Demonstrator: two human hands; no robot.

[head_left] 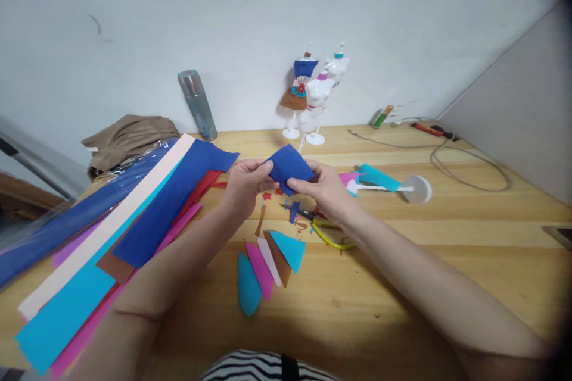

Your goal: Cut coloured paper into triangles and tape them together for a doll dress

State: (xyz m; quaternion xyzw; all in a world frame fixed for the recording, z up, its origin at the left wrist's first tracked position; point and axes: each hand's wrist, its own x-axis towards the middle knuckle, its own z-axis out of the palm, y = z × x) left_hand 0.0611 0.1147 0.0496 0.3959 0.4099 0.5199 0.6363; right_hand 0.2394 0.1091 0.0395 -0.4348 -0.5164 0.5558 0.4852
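Between my two hands a small piece of dark blue crepe paper [289, 168] is held up above the table. My left hand [245, 186] pinches its left edge, thumb on top. On the other side, my right hand [328, 189] grips the lower right edge, also with the thumb on top. Below them lie scissors [333, 237] with yellow handles, partly hidden by my right hand and forearm, and a scrap of blue paper [295, 212] at the blades. Closer to me, cut paper wedges [272, 262] in turquoise, pink, pale pink and brown are fanned out.
Long crepe paper strips [147, 226] are stacked at the left, near a brown cloth [129, 137] and a thermos [197, 106]. Small white dress forms [319, 92] stand by the wall; another's round base [416, 189] lies at the right. A cable [465, 181] curls farther right.
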